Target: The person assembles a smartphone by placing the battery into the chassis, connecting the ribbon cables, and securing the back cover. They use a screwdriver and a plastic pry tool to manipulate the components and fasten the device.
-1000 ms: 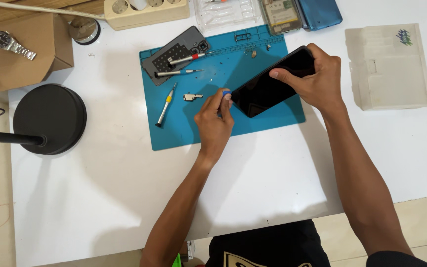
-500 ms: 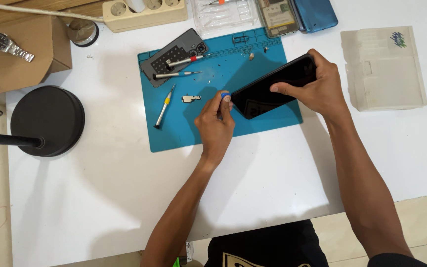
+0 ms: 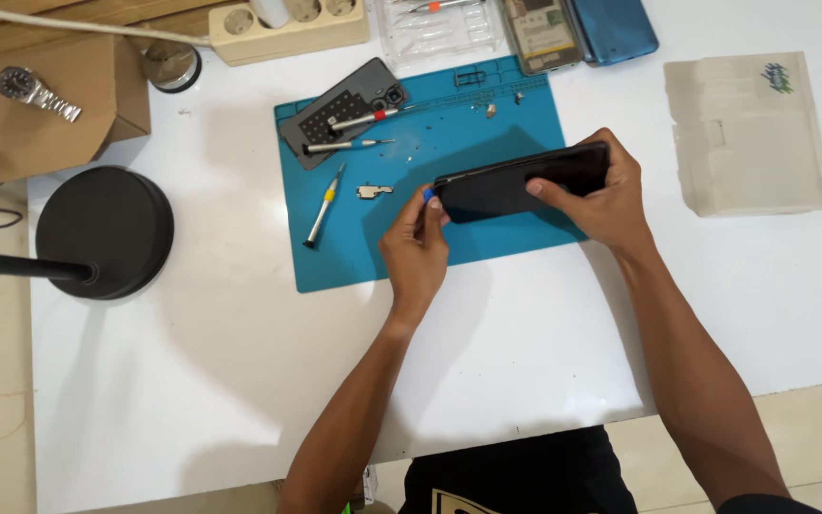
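My right hand [image 3: 594,198] grips a black phone [image 3: 516,181], tilted up on its long edge above a blue work mat [image 3: 354,247]. At the phone's left end my left hand [image 3: 417,246] pinches a small blue pick [image 3: 428,194] against the edge. On the mat to the left lie a yellow-banded screwdriver [image 3: 322,205], a small metal bracket [image 3: 374,191], and a dark phone back panel [image 3: 342,109] with two more screwdrivers across it.
A black round lamp base [image 3: 107,231] with its arm stands at left. A cardboard box [image 3: 45,119] carries a wristwatch [image 3: 38,92]. A power strip [image 3: 287,27], a clear parts tray [image 3: 440,24], an opened phone [image 3: 539,33] and a translucent plastic box [image 3: 747,133] sit on the white table [image 3: 240,381].
The phone has been turned from lying fairly flat to standing on its edge. My left hand stays at its left end with the pick.
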Tool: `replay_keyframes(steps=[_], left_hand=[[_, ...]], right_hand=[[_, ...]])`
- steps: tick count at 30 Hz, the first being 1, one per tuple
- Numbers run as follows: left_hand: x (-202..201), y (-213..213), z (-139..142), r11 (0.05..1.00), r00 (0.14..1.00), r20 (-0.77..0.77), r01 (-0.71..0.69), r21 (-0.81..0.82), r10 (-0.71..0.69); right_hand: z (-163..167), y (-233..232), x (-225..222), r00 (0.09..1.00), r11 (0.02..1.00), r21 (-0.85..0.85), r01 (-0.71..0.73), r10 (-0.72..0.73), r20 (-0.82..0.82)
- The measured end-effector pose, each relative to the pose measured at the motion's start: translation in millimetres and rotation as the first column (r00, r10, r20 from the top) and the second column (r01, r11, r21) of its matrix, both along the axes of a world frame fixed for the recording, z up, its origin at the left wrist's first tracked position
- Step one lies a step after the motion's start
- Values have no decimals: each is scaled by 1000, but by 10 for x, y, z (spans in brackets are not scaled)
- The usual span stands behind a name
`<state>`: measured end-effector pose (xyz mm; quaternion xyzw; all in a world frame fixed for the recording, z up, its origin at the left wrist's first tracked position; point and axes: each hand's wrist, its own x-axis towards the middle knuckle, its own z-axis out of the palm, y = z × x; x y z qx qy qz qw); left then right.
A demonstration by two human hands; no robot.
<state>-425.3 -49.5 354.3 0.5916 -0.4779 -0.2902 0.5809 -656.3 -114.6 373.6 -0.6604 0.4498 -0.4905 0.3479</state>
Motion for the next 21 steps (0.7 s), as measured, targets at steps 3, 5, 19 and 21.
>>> replay_keyframes(steps=[3, 5, 19, 21], left_hand=[[76, 4, 33, 1000, 1000, 18, -14, 19, 14], [125, 5, 71, 994, 1000, 3, -11, -107, 11], [358, -45, 250, 995, 975, 222, 40, -87, -20], [419, -64, 269, 989, 945, 325, 69, -132, -22]], right_hand=[[55, 70, 48, 993, 993, -37, -112, 114, 43], [84, 96, 69, 988, 986, -59, -154, 155, 15], [25, 49, 108, 928, 957, -78, -281, 250, -277], [43, 50, 94, 899, 951, -58, -303, 264, -350]])
